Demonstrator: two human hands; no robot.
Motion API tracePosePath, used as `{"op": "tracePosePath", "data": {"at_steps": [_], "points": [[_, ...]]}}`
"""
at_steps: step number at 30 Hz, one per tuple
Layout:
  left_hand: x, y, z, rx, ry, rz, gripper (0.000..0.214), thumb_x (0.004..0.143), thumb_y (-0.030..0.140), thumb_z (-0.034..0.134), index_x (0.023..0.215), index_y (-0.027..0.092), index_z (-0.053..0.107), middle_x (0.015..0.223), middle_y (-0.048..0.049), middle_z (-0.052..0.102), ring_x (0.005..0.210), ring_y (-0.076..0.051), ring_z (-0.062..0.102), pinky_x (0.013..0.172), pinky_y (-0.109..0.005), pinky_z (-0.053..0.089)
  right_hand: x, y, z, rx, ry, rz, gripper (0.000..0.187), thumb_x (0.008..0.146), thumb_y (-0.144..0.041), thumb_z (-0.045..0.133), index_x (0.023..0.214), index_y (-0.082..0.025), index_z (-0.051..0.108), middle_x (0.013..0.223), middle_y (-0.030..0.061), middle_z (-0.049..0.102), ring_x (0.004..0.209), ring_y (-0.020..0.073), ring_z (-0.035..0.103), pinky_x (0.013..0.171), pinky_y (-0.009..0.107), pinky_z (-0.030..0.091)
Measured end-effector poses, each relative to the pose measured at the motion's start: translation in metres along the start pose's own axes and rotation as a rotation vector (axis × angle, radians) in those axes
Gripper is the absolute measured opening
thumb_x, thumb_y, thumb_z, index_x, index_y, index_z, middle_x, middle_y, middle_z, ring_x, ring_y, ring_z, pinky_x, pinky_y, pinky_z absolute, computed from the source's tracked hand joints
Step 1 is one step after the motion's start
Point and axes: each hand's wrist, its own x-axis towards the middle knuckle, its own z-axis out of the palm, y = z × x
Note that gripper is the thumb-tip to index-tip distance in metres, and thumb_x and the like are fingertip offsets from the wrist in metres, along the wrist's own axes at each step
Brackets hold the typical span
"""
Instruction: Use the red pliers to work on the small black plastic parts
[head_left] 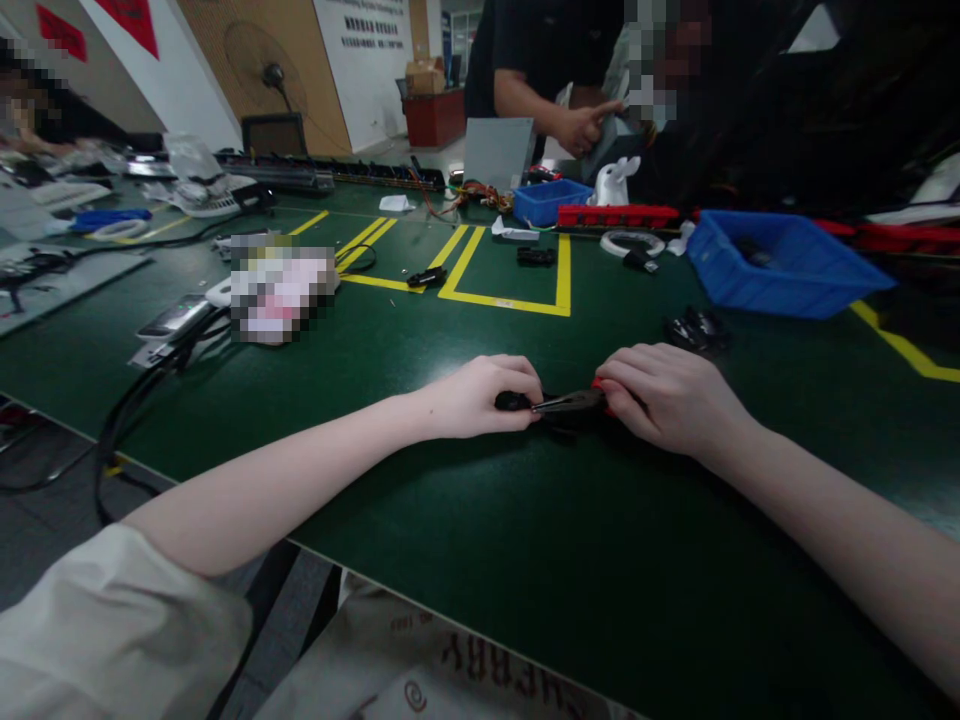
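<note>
Pliers (576,402) sit low over the green table (420,500), tips pointing left. Right hand (664,395) is closed around their red handles (598,384). Left hand (487,392), directly left of the pliers, is curled nearly closed, pinching a black part (512,401) at the plier tips; actual contact between tips and part cannot be determined. Black pieces (696,330) lie beyond the pliers to the right, a blue bin (787,270) farther that way; yellow tape (544,309) runs beyond the pliers, slightly left
</note>
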Motion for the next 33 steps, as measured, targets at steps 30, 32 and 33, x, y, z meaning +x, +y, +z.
{"op": "tracePosePath", "data": {"at_steps": [30,32,33], "points": [[-0.002,-0.013,-0.004,-0.062,-0.01,0.086,0.008,0.096,0.018,0.066,0.097,0.014,0.073,0.116,-0.0114,0.07,0.106,-0.02,0.068,0.097,-0.036,0.053,-0.004,0.006,0.002,-0.189,0.103,-0.056,0.028,0.102,-0.031,0.048,0.091,-0.016,0.069,0.088,0.011,0.072,0.077,0.0237,0.063,0.067,0.036,0.045],[-0.002,-0.012,-0.004,-0.063,-0.009,0.079,0.008,0.096,0.018,0.066,0.097,0.014,0.073,0.116,-0.0112,0.07,0.107,-0.02,0.068,0.097,-0.036,0.053,-0.003,0.005,0.001,-0.187,0.106,-0.076,0.027,0.102,-0.029,0.048,0.089,-0.016,0.068,0.086,0.0102,0.072,0.075,0.0225,0.063,0.065,0.035,0.045],[-0.002,-0.012,-0.003,-0.063,-0.01,0.075,0.008,0.096,0.018,0.066,0.097,0.015,0.072,0.116,-0.0111,0.07,0.107,-0.02,0.068,0.097,-0.036,0.053,-0.003,0.005,0.001,-0.187,0.107,-0.083,0.028,0.102,-0.029,0.048,0.088,-0.016,0.068,0.085,0.0099,0.071,0.074,0.022,0.062,0.065,0.035,0.044]]}}
